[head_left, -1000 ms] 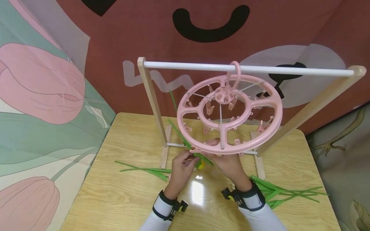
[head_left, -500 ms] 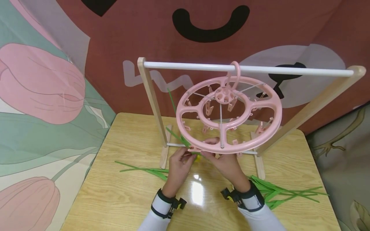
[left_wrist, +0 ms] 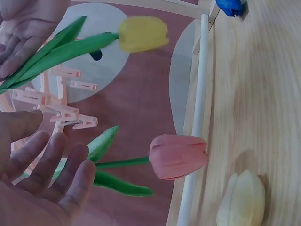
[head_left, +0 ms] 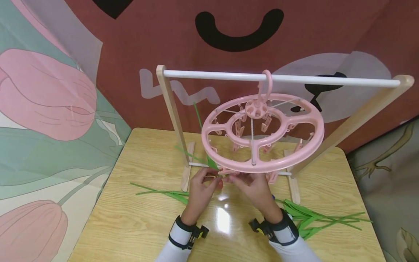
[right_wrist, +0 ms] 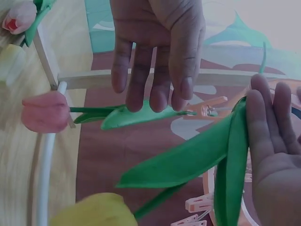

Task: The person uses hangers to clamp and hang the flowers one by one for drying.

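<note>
A pink round clothespin hanger hangs from a white bar. My left hand is under its near rim, fingertips right at a pink clothespin; I cannot tell whether it pinches that clip. Behind the left fingers, a pink tulip hangs head down, its stem running up to the clip. With its fingertips, my right hand holds a yellow tulip by the stem and long green leaves, also bloom down. In the head view the right hand hides the yellow bloom.
The white bar spans two wooden posts with feet on the table. Green-stemmed tulips lie in a right bundle and a left bundle. A blue tulip and a cream tulip show on the table.
The hanger has tilted and swung slightly. The yellow bloom, seen between my hands earlier, is now hidden, and the pink one shows there. The lower green stem tip has swung left.
</note>
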The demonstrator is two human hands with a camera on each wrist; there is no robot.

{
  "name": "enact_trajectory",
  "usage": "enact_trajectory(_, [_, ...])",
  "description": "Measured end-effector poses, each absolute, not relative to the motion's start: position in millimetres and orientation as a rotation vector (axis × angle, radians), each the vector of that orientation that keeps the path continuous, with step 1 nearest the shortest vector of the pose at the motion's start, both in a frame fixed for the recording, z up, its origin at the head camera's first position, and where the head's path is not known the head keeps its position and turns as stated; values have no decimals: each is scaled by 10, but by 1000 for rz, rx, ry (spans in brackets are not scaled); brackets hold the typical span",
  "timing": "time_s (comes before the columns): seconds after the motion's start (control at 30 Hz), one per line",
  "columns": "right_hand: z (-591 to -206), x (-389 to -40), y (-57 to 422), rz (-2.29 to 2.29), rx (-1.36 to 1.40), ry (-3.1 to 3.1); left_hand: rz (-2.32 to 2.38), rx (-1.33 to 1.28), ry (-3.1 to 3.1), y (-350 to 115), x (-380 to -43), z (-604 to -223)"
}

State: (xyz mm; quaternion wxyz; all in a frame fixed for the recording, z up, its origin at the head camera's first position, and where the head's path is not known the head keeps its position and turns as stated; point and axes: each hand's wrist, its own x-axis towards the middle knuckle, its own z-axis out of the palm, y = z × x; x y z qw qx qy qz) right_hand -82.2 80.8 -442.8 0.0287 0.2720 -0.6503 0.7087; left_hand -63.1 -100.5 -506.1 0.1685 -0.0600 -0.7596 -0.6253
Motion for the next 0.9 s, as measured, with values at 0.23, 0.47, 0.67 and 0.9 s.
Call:
enact_trajectory(0.23, [-4515, -793, 781, 2185, 1167, -1845, -1772, -163, -2159, -1139, -553, -5097])
enact_trajectory(0.47, [-4556, -776, 745, 2028, 1302, -1947, -1745, -35, -2164, -1340, -507, -5191])
enact_trajectory(0.67, [-4613, -777, 703, 1767, 1389, -2149, -1680, 63, -2224, -1571, -481, -5222])
enact_trajectory(0.9, [-4702, -772, 643, 1708, 1407, -2345, -1481, 131, -2412, -1919, -391, -5266])
